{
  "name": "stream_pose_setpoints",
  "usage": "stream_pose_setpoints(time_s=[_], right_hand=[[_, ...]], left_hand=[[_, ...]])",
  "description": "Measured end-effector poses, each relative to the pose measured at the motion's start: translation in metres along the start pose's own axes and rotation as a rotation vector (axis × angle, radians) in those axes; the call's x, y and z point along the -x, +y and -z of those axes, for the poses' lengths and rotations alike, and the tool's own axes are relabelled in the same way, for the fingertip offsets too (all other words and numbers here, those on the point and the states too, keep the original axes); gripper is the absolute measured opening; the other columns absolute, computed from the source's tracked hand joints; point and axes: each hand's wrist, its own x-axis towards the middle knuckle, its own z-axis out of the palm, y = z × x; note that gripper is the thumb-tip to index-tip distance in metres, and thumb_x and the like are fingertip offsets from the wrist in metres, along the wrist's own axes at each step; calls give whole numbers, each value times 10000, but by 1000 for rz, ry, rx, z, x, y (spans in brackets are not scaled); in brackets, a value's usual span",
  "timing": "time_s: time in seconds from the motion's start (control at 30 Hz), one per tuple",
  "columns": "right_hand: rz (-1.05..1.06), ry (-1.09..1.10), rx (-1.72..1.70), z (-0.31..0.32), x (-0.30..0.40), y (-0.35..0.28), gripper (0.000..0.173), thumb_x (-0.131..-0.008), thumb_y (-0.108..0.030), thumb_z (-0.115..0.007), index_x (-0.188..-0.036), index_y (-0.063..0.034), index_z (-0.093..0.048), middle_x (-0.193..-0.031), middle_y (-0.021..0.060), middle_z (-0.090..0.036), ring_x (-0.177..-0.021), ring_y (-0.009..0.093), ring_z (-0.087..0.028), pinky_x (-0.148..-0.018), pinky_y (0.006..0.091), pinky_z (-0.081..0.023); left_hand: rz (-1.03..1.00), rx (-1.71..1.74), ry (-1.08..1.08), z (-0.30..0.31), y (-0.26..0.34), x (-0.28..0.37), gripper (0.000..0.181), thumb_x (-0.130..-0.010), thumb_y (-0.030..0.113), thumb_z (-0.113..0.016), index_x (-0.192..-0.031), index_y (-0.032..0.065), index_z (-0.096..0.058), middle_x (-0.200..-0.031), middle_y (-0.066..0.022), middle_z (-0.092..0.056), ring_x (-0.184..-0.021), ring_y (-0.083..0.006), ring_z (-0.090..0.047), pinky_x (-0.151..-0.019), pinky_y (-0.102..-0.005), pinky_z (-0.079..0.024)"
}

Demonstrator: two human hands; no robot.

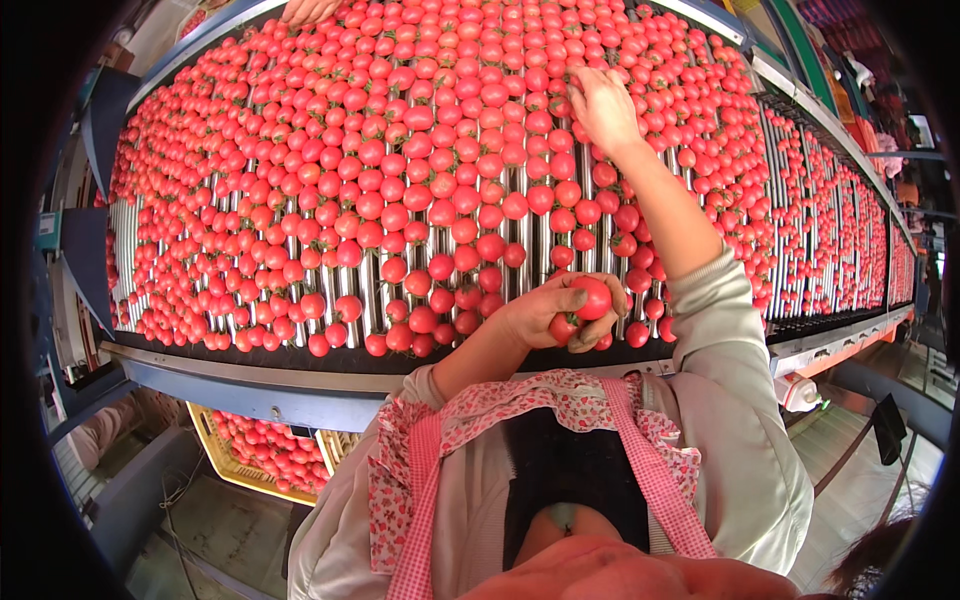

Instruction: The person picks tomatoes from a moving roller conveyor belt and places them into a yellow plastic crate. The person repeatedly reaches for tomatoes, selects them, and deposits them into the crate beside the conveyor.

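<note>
Small red tomatoes (442,135), many with green calyxes, cover a conveyor of shiny metal rollers (349,281) in front of me. Close to the near rail, my left hand (562,307) is curled around tomatoes, and two show between its fingers: one large and round (592,298), one lower with its green calyx up (564,328). My right hand (606,111) reaches far across the belt, palm down among the tomatoes. Its fingertips touch the fruit there, but whether they grip one is hidden beneath the hand.
A metal rail (255,371) edges the conveyor on my side. Below it, at left, a yellow crate (225,469) holds more tomatoes. Another person's hand (309,10) rests at the far edge. Further rollers with tomatoes (825,217) run off to the right. A white bottle (796,393) sits under the rail.
</note>
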Motion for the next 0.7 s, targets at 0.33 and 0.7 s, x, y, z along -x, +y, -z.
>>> stream_pose_setpoints(time_s=[0.33,0.7], right_hand=[[-144,-333,204,-25,-70,1,379,-799,-253,-675,-1141,-107,-599,-1075,118,-655,-1097,296,-574,-908,399,-478],[175,-344,44,-49,-76,-62,344,-848,-267,-618,-1134,-88,-553,-1101,153,-624,-1058,322,-593,-885,459,-470]], left_hand=[[-33,-7,46,-2,13,16,514,-903,460,-581,-1111,-3,-503,-587,-35,-470,-448,-91,-396,-399,-229,-287],[-51,-16,425,-2,23,25,377,-960,341,-532,-1154,19,-495,-712,-61,-552,-512,-144,-515,-462,-262,-429]])
